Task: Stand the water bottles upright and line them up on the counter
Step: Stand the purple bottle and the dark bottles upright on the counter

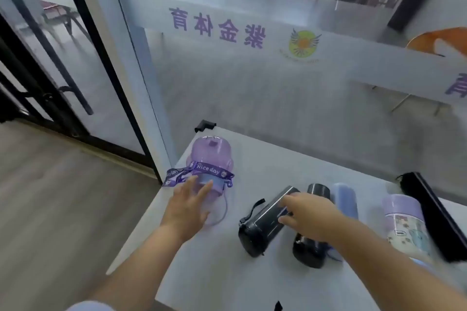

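Five bottles lie on their sides on the white surface, none upright. Left of centre: a translucent purple plastic bottle, wide-bodied, base toward the glass wall, cap end toward the camera, with a purple ribbon strap printed "Nice day" wrapped round its neck. At centre: a black cylindrical flask with a wrist loop, lying diagonally, cap end at lower left. Just right of it: a second black cylindrical flask, largely hidden under the right hand. Next: a pale blue cylindrical bottle, lying close beside the second black flask; whether they touch, cannot tell. Far right: a lilac bottle with a printed cartoon panel, blurred.

Left hand is over the cap end of the purple bottle, fingers spread and loose, tips on or just above the neck; nothing gripped. Right hand reaches across the two black flasks, fingers curled round the upper body of the first black flask, thumb beneath; appears to be a grasp, though motion blur leaves full contact uncertain.

A long black rectangular object lies along the right edge of the surface, beside the lilac bottle. Glass wall with a frosted band and purple characters fills the upper frame. Wood-look floor at lower left.
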